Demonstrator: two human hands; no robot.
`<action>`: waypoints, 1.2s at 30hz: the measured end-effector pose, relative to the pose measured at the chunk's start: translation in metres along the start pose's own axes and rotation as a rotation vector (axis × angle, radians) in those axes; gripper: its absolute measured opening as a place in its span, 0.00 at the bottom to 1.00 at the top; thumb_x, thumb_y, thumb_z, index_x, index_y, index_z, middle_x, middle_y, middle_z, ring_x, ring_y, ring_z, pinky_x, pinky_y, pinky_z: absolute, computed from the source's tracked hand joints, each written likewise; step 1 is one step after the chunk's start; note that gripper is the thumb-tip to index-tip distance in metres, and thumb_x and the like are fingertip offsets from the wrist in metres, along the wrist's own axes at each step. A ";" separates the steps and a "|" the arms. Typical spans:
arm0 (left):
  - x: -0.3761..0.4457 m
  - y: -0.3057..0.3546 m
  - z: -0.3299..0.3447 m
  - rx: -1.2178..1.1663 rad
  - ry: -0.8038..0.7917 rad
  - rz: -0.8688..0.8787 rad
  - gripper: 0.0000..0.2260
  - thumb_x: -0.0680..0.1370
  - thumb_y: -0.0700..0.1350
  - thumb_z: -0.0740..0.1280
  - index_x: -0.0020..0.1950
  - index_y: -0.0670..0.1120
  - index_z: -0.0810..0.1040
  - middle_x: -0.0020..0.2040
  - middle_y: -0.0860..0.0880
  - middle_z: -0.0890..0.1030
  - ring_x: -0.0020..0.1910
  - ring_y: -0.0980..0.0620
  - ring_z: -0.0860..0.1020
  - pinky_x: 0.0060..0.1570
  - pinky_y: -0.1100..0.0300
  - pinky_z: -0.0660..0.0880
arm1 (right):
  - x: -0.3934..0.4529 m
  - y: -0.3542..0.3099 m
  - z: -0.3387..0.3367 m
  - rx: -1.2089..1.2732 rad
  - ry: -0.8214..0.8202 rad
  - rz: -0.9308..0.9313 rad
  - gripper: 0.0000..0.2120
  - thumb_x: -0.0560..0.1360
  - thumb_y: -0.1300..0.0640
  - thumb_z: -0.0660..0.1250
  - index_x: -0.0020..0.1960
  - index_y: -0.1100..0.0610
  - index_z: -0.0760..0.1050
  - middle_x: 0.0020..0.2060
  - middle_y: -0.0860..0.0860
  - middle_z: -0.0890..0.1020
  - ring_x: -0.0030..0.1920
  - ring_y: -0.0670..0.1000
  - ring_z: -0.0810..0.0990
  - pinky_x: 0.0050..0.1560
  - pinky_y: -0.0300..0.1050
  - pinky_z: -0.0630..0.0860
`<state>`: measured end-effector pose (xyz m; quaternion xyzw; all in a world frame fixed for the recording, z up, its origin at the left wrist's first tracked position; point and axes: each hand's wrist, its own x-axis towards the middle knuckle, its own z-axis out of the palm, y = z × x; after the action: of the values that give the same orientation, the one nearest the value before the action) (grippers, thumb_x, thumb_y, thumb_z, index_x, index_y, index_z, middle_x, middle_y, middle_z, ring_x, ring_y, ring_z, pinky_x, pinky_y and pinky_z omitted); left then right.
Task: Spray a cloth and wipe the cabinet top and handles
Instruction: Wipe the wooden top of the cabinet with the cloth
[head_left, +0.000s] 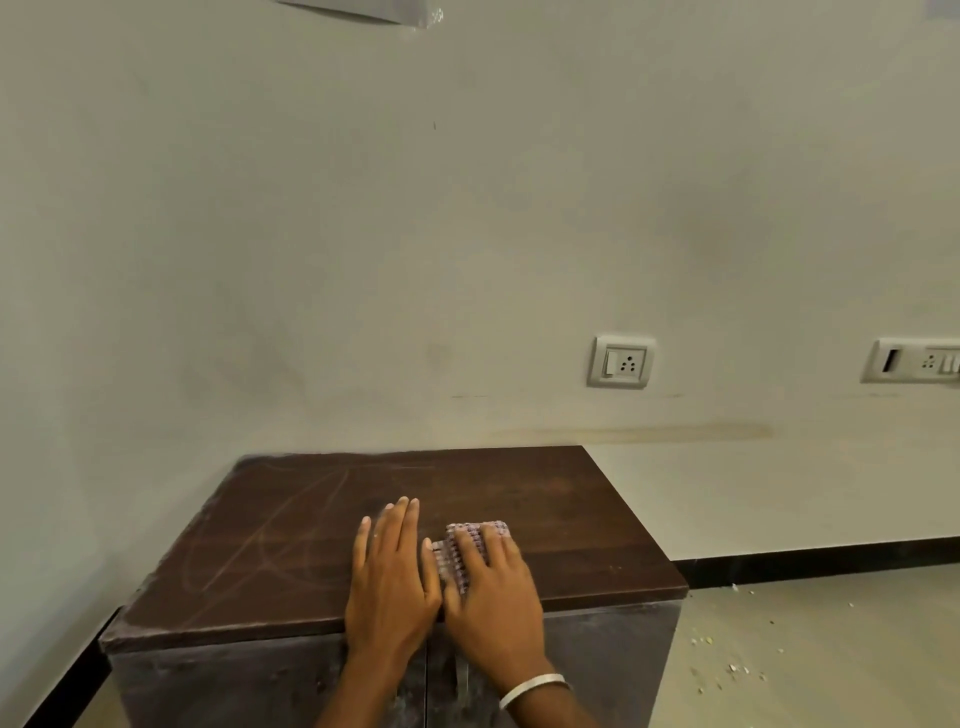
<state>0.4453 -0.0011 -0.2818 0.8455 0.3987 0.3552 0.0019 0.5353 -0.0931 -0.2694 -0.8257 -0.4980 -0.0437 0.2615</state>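
A low cabinet stands against the wall, its dark brown wooden top (545, 499) dusty and streaked with wipe marks on the left half. A small pink-and-white patterned cloth (457, 558) lies on the top near the front edge. My right hand (493, 597) presses flat on the cloth, fingers spread over it. My left hand (389, 577) rests flat on the bare wood just left of the cloth, fingers straight. A metal door handle (461, 675) shows on the cabinet front between my forearms. No spray bottle is in view.
A pale wall rises behind the cabinet with a socket plate (621, 362) and a switch panel (914, 359) to the right. Black skirting (831, 556) runs along the floor. Crumbs and debris (737, 667) litter the floor right of the cabinet.
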 end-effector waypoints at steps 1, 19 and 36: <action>0.000 -0.002 -0.001 0.004 0.011 -0.011 0.24 0.78 0.49 0.50 0.69 0.41 0.73 0.67 0.44 0.76 0.68 0.47 0.73 0.73 0.54 0.50 | -0.002 -0.007 0.002 0.005 0.007 -0.018 0.28 0.76 0.40 0.49 0.75 0.45 0.59 0.76 0.50 0.60 0.77 0.53 0.54 0.75 0.48 0.51; -0.005 -0.072 -0.027 0.090 0.059 -0.163 0.27 0.78 0.53 0.49 0.71 0.41 0.70 0.70 0.45 0.74 0.71 0.47 0.68 0.74 0.46 0.55 | 0.001 -0.008 -0.001 -0.038 -0.028 0.068 0.30 0.78 0.42 0.53 0.77 0.46 0.52 0.78 0.52 0.54 0.78 0.55 0.49 0.77 0.50 0.50; -0.005 -0.094 -0.037 0.080 0.137 -0.258 0.27 0.78 0.53 0.50 0.69 0.40 0.73 0.67 0.43 0.76 0.69 0.46 0.71 0.74 0.46 0.55 | 0.002 -0.031 0.011 0.004 -0.059 -0.064 0.29 0.77 0.42 0.54 0.76 0.47 0.56 0.76 0.52 0.59 0.77 0.53 0.53 0.77 0.49 0.54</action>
<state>0.3577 0.0489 -0.2841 0.7605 0.5170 0.3927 -0.0135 0.5083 -0.0755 -0.2660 -0.8097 -0.5318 -0.0269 0.2467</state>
